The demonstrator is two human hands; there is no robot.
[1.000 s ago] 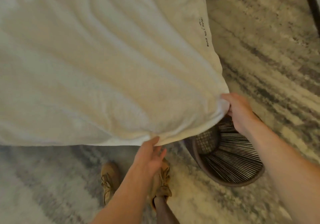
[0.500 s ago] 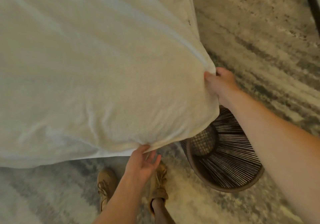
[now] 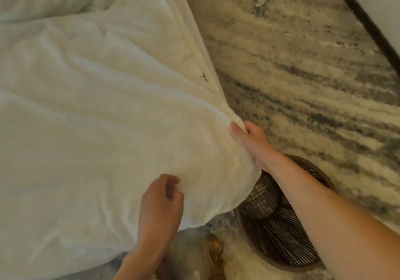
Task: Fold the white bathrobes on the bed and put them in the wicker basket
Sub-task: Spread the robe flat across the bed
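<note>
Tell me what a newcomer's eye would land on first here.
The white bathrobe fills the left of the view in broad folds. The right hand grips its bunched corner at centre right, while the left hand rests at its lower edge. Below them, the dark wicker basket stands on the carpet.
</note>
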